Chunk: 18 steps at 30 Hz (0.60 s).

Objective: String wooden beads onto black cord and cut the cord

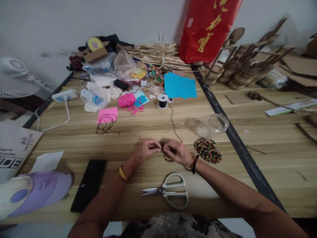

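Both hands meet over the middle of the table, pinching a small beaded string point(168, 159) of dark and coloured beads. My left hand point(148, 148) grips its left side with thumb and forefinger. From the right, my right hand point(178, 151) holds it with closed fingertips, and a loop of beads hangs below. A black cord point(173, 120) runs from a spool point(162, 101) down to the right hand. Right of that hand lies a heap of multicoloured bead strands point(208, 150). Scissors point(164, 191) with pale handles lie in front, blades pointing left. The exact fingertip contact is too small to make out.
A clear jar point(214, 125) lies behind the bead heap. To the left are a black phone point(88, 185), a purple tissue holder point(47, 190) and a pink paper point(107, 115) with coiled cord. Pink yarn point(126, 99), blue sheets point(180, 86) and a red bag point(208, 31) are farther back.
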Motion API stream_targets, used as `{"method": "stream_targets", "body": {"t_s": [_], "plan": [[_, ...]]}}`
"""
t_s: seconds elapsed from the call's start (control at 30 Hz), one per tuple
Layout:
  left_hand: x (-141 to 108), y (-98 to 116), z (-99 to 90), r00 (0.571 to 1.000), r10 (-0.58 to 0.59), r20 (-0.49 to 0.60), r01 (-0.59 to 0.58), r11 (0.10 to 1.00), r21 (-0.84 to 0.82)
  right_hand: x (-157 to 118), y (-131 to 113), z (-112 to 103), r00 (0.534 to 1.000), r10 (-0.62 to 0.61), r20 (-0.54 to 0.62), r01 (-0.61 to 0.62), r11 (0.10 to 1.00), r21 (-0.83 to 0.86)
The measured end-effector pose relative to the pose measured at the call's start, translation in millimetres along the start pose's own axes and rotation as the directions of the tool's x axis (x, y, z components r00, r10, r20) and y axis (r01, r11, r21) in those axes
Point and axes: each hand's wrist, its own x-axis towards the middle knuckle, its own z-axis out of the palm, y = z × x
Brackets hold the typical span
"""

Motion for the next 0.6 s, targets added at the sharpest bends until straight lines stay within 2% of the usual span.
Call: {"method": "stream_targets", "body": {"t_s": [0.33,0.6], "plan": [[0.5,0.2,1.8,1.000,0.015,0.010,-0.015,1.000,0.012,0.4,0.7,1.2,0.999,-0.045,-0.031,0.045,0.999,0.015],[0.5,-3.2,-0.2,1.000,0.026,0.001,-0.026,1.000,0.015,1.0,-0.6,0.1,0.999,-0.031,-0.029,0.031,0.999,-0.006]]}}
